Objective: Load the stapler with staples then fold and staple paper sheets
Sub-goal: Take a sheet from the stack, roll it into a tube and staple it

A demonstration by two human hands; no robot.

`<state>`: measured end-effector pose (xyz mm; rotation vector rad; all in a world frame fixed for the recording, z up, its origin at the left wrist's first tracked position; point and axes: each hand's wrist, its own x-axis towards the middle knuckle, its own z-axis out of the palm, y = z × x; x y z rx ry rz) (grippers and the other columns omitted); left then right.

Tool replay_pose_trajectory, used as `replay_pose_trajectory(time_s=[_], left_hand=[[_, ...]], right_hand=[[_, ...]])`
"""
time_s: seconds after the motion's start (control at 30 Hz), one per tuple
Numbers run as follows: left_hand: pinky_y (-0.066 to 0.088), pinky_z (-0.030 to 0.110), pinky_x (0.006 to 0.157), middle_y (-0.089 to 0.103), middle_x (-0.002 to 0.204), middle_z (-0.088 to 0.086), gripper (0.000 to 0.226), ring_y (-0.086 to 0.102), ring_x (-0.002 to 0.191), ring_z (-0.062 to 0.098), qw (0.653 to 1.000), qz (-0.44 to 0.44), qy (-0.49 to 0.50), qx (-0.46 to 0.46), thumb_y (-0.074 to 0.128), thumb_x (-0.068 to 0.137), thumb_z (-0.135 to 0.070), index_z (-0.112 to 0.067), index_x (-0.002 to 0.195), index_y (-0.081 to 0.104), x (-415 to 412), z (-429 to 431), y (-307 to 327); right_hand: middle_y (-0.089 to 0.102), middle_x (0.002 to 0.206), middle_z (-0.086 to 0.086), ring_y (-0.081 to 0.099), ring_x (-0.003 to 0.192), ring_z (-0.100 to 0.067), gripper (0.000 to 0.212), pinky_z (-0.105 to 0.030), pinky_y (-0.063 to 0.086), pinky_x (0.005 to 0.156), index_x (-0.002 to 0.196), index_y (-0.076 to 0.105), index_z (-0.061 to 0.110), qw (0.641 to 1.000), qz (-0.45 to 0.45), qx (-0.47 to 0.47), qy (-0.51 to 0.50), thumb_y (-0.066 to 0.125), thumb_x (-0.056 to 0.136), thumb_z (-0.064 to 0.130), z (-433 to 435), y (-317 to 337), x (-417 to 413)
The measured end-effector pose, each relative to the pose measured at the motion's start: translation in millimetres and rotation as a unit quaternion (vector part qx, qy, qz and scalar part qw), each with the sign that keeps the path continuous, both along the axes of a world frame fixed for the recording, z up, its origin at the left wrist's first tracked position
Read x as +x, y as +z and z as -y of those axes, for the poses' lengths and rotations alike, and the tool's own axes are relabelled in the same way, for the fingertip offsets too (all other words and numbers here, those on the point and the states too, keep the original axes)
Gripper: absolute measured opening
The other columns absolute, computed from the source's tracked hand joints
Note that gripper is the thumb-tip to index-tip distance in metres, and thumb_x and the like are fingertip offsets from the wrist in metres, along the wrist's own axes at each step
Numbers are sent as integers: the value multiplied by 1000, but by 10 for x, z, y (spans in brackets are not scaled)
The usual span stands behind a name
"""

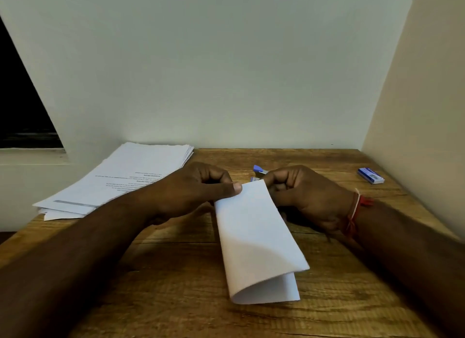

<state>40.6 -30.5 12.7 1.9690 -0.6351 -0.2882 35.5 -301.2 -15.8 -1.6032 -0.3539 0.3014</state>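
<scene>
A white paper sheet lies folded over lengthwise in the middle of the wooden table, its near end curled and loose. My left hand pinches the sheet's far left corner with thumb and fingers. My right hand pinches the far right corner. Just behind my right hand's fingers a blue stapler lies on the table, mostly hidden. A small blue staple box rests at the right side near the wall.
A stack of printed paper sheets lies at the back left, overhanging the table's left edge. A pale wall stands behind the table and a cream panel closes its right side. Bare wood shows at the front.
</scene>
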Motion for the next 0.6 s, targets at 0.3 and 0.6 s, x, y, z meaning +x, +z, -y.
replay_pose_trajectory(time_s=[0.3, 0.6], left_hand=[[52, 31, 77, 72, 93, 14, 24, 65, 85, 23, 991, -121, 12, -59, 77, 103, -29, -6, 94, 75, 5, 70, -83], [36, 40, 76, 58, 110, 24, 43, 43, 102, 42, 962, -174, 46, -206, 89, 88, -40, -5, 100, 68, 23, 95, -121]], right_hand=[[71, 112, -28, 60, 92, -38, 17, -33, 53, 66, 106, 84, 7, 997, -38, 67, -9, 73, 96, 15, -69, 113, -80], [63, 125, -33, 59, 111, -44, 46, -37, 64, 85, 127, 78, 3, 979, -34, 187, 69, 87, 87, 26, -57, 118, -96]])
